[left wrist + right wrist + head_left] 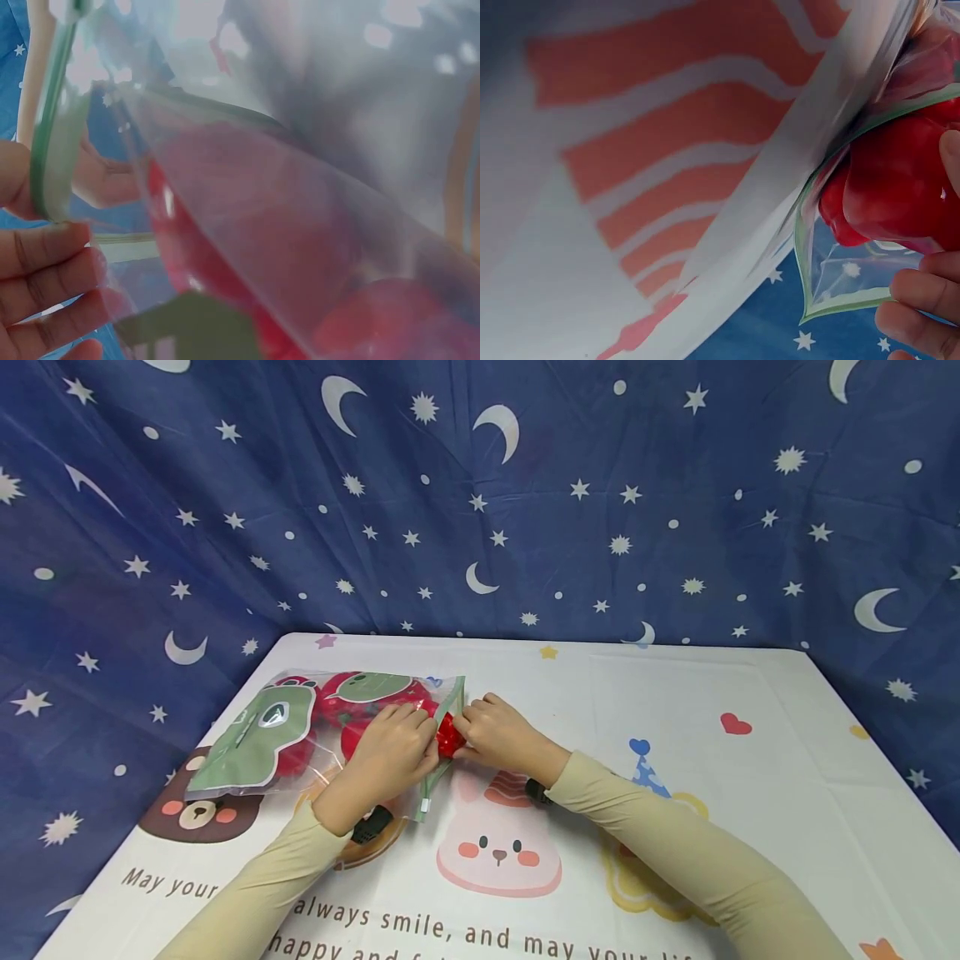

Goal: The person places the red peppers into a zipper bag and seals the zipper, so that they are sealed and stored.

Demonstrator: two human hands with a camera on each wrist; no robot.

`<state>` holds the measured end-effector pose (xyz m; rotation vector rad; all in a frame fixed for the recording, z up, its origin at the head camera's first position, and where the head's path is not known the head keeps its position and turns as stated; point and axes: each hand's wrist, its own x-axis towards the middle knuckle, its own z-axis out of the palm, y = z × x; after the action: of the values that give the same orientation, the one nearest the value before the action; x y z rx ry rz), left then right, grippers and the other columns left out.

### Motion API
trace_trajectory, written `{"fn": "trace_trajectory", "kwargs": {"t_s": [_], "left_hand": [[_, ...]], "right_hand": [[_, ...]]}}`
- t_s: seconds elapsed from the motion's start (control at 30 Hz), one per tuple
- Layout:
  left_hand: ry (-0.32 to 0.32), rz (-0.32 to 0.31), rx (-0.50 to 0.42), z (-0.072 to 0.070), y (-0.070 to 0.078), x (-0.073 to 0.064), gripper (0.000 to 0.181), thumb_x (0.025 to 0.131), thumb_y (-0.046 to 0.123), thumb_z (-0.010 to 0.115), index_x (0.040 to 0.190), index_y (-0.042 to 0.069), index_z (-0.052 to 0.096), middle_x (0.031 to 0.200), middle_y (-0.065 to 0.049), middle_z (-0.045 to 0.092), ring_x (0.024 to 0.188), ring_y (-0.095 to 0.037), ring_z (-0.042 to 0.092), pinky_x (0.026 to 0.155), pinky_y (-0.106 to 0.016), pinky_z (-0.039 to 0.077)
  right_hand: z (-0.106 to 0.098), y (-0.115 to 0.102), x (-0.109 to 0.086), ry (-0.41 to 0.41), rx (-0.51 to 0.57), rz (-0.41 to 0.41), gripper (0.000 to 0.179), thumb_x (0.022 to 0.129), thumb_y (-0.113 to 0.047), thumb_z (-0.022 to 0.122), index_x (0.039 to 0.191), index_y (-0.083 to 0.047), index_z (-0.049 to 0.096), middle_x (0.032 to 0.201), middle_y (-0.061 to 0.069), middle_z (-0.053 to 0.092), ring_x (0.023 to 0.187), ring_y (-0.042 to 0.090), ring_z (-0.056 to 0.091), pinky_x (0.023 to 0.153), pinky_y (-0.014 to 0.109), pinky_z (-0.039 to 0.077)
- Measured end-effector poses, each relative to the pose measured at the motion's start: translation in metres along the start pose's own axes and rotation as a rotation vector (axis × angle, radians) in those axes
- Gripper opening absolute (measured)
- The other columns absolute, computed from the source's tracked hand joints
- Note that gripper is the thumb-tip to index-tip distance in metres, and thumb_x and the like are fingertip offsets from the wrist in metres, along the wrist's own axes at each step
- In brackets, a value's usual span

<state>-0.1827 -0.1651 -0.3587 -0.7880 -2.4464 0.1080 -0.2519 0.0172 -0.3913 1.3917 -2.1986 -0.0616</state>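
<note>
A clear zip bag (258,743) with green edging and a green print lies on the left of the table, its mouth facing right. Several round red things (262,210) show inside it, blurred by the plastic. My left hand (397,743) is over the bag near its mouth; its thumb and fingers (52,251) pinch the green-edged rim (52,127). At the opening, my right hand (498,735) grips a glossy red bell pepper (900,180). The pepper sits partly within the bag's mouth, and fingers (930,292) cover its near side.
A white table cover (637,685) printed with animals, hearts and lettering lies under everything. The white zip slider (425,807) is at the near end of the bag's mouth. Behind the table hangs a blue curtain (555,560) with moons and stars.
</note>
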Motion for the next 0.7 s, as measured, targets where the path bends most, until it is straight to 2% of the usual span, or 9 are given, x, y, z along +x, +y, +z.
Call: {"fn": "trace_trajectory", "kwargs": {"t_s": [0.2, 0.43, 0.6, 0.7], "left_hand": [[0.023, 0.017, -0.004, 0.0014, -0.0003, -0.0001, 0.011, 0.073, 0.016, 0.065, 0.071, 0.006, 0.060, 0.069, -0.006, 0.064, 0.073, -0.022, 0.058, 0.074, -0.035, 0.048], [0.026, 0.015, -0.006, 0.0020, -0.0006, 0.0000, 0.011, 0.072, 0.015, 0.064, 0.070, 0.007, 0.058, 0.068, -0.005, 0.062, 0.074, -0.022, 0.058, 0.074, -0.035, 0.047], [0.029, 0.016, -0.005, 0.0025, -0.0003, -0.0006, 0.012, 0.073, 0.017, 0.065, 0.072, 0.006, 0.060, 0.071, -0.006, 0.064, 0.075, -0.022, 0.059, 0.074, -0.034, 0.047], [0.028, 0.011, -0.001, 0.0021, 0.0001, -0.0015, 0.012, 0.074, 0.017, 0.066, 0.074, 0.006, 0.061, 0.072, -0.006, 0.064, 0.074, -0.022, 0.058, 0.073, -0.034, 0.047]], "right_hand": [[0.0024, -0.0031, 0.0015, 0.036, -0.013, -0.011, 0.035, 0.078, -0.046, 0.069, 0.080, -0.011, 0.064, 0.071, 0.000, 0.066, 0.068, 0.014, 0.062, 0.070, 0.028, 0.045], [0.0047, -0.0046, 0.0013, 0.055, -0.020, -0.045, 0.024, 0.083, -0.034, 0.067, 0.079, -0.011, 0.064, 0.071, -0.003, 0.066, 0.069, 0.012, 0.061, 0.069, 0.027, 0.046], [0.0063, -0.0071, 0.0043, 0.070, -0.022, -0.028, 0.023, 0.085, -0.032, 0.065, 0.074, -0.013, 0.063, 0.065, -0.004, 0.063, 0.065, 0.013, 0.061, 0.069, 0.027, 0.044], [0.0075, -0.0080, 0.0078, 0.074, -0.048, -0.002, 0.029, 0.085, -0.036, 0.064, 0.066, -0.015, 0.063, 0.059, -0.004, 0.059, 0.060, 0.013, 0.058, 0.065, 0.027, 0.041]]}}
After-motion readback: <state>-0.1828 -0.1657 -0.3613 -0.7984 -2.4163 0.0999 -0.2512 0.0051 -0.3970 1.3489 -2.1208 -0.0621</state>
